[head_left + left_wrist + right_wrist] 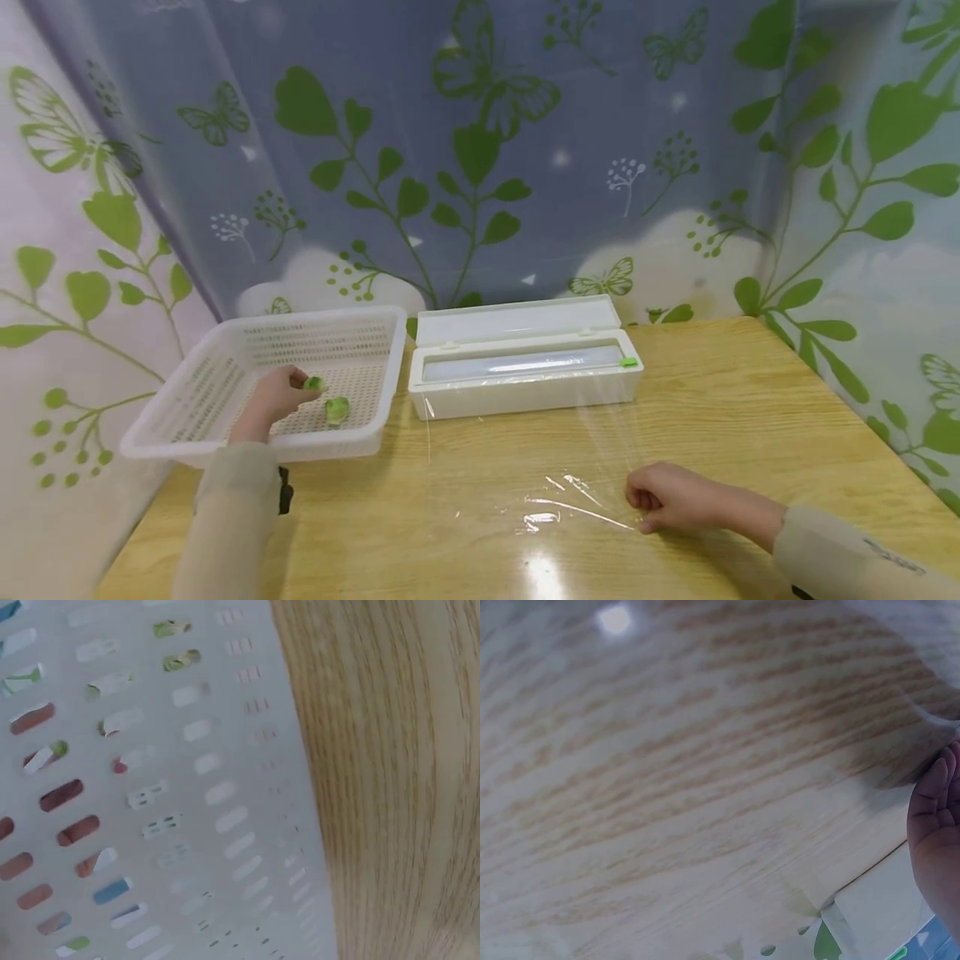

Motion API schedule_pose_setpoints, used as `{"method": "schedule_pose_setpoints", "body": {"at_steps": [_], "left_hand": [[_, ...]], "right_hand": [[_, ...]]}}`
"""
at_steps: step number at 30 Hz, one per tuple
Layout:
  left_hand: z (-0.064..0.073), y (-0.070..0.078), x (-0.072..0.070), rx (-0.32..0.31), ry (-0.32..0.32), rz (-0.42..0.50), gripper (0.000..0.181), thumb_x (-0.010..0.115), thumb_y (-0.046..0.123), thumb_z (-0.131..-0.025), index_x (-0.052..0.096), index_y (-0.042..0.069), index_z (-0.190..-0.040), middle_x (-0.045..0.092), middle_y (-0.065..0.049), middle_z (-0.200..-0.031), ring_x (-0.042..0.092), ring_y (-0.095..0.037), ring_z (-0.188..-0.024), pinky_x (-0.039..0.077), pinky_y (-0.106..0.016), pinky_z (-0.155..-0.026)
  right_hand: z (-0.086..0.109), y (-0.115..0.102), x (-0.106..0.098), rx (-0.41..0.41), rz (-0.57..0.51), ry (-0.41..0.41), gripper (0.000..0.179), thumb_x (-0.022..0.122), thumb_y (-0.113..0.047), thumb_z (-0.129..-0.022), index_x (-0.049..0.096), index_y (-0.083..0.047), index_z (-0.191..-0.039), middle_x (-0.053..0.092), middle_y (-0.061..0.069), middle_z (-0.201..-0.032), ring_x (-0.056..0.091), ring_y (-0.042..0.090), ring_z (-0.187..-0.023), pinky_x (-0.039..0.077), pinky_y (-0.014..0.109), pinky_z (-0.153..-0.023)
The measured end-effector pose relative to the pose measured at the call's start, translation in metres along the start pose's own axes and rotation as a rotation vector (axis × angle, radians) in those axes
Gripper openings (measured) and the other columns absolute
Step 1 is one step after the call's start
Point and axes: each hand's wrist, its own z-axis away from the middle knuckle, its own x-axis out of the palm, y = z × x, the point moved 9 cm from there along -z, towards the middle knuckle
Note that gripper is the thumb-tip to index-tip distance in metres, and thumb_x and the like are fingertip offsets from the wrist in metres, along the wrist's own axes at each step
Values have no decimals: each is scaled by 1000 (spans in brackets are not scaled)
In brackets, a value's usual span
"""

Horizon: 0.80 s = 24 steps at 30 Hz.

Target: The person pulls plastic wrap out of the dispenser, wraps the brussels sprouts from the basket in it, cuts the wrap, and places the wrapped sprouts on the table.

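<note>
Film [542,520] stretches to right hand [678,497]; left hand [279,393] pinches vegetable [314,384].

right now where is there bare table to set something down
Widest bare stretch: the table right of the white box, beyond the right hand. A narrower one lies in front of the basket, between the left sleeve and the clear film. Crowded: before the box, where the film spreads, and around the left hand and green pieces.
</note>
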Motion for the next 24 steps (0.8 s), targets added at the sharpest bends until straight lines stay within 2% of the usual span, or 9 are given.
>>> {"method": "schedule_pose_setpoints", "body": {"at_steps": [4, 7, 10, 17, 24], "left_hand": [[-1, 8, -8, 55, 87, 49, 42, 60, 22, -84, 48, -10, -108, 51, -28, -104, 50, -39, -94, 45, -44, -72], [1, 14, -11, 68, 115, 82, 42, 60, 22, -84, 48, -9, -110, 51, -26, -107, 50, -39, -98, 45, -44, -77], [4, 23, -11, 83, 118, 108, 43, 60, 23, -85, 48, -7, -113, 51, -25, -109, 50, -38, -100, 45, -43, -79], [9, 52, -6, 169, 113, 141, 44, 59, 22, -86, 47, -3, -120, 49, -25, -114, 49, -38, -104, 44, -44, -81], [16, 84, 1, 268, 106, 216, 38, 58, 12, -85, 49, -1, -120, 47, -22, -116, 47, -40, -107, 45, -45, -80]], "right_hand": [[0, 0, -1, 8, 0, 0, 25, 73, -19, -68, 50, -15, -74, 44, -13, -66, 42, 0, -61, 39, 19, -53], [-1, 0, 0, 7, -3, -2, 25, 74, -19, -68, 49, -15, -74, 44, -13, -66, 42, 0, -60, 38, 19, -52], [-1, 0, 0, -2, -2, -4, 25, 74, -19, -68, 50, -15, -74, 44, -14, -66, 42, -1, -60, 39, 18, -52], [-1, -2, 0, 4, -2, -15, 25, 74, -19, -68, 50, -15, -75, 44, -14, -66, 42, 0, -60, 39, 19, -52], [-2, -3, 0, -14, 4, -12, 26, 74, -18, -67, 49, -15, -74, 44, -13, -66, 41, 0, -59, 38, 18, -52]]}}
